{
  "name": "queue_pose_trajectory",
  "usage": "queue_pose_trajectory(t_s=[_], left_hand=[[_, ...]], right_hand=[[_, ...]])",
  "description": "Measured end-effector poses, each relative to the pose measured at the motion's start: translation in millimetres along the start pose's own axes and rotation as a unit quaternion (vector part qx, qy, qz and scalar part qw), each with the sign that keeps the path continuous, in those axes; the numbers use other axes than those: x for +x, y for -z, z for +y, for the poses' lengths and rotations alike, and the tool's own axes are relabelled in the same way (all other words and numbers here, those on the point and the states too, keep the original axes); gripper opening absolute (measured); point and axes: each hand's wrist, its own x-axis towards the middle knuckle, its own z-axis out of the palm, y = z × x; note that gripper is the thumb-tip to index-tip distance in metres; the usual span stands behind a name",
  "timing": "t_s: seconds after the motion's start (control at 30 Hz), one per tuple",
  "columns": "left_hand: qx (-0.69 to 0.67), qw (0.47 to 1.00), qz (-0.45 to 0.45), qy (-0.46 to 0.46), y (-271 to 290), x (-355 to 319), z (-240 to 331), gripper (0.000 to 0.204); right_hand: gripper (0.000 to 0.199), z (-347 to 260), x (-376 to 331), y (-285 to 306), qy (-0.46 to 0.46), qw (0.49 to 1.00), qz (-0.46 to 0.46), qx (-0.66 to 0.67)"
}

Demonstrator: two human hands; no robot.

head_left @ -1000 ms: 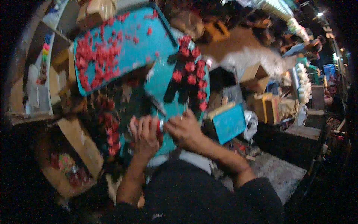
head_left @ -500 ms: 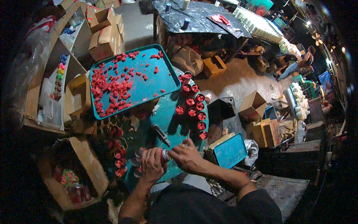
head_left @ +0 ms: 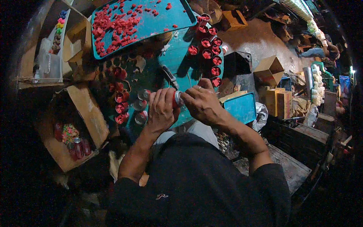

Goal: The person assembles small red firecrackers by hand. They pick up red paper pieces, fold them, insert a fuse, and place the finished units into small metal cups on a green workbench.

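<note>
A small red can with a silver end (head_left: 176, 99) lies tilted in my left hand (head_left: 162, 109), whose fingers are wrapped round it. My right hand (head_left: 204, 103) meets the can's silver end with bent, closed fingers; anything pinched in them is hidden. Just beyond the hands, a dark-handled tool like a utility knife (head_left: 169, 77) rests on the green table (head_left: 174, 56). Several silver-topped cans (head_left: 140, 105) stand left of my left hand. Round cups with red chunks (head_left: 206, 53) form rows on the table's right side, and more red-filled cups (head_left: 121, 108) line its left.
A teal tray (head_left: 159, 28) of red chunks lies at the far side. Left stands an open cardboard box (head_left: 89, 109) with bottles inside. To the right are a smaller blue tray (head_left: 240, 108), a black container (head_left: 237, 63) and cardboard boxes (head_left: 269, 71). A person (head_left: 329, 51) is at the far right.
The view has tilted down toward my body, so the table and trays sit higher in the picture. Both hands stay together at the red can, with little visible change in grip.
</note>
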Motion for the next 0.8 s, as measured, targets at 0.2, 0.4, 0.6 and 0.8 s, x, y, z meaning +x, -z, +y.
queue_pose_trajectory(t_s=[0.2, 0.4, 0.6, 0.8], left_hand=[[0.053, 0.999, 0.008, -0.005, -11, 7, 20, 0.051], [0.064, 0.997, -0.005, 0.045, -12, 4, 37, 0.058], [0.091, 0.994, -0.003, 0.067, -19, 1, 49, 0.058], [0.067, 0.995, -0.014, 0.074, -22, 11, 57, 0.058]], right_hand=[[0.017, 14, -6, 10, 0.029, 0.999, -0.011, 0.013], [0.022, 36, -19, 19, 0.031, 0.997, -0.035, 0.06], [0.024, 39, -19, 30, 0.074, 0.994, -0.037, 0.076], [0.02, 40, -19, 28, 0.071, 0.993, -0.063, 0.073]])
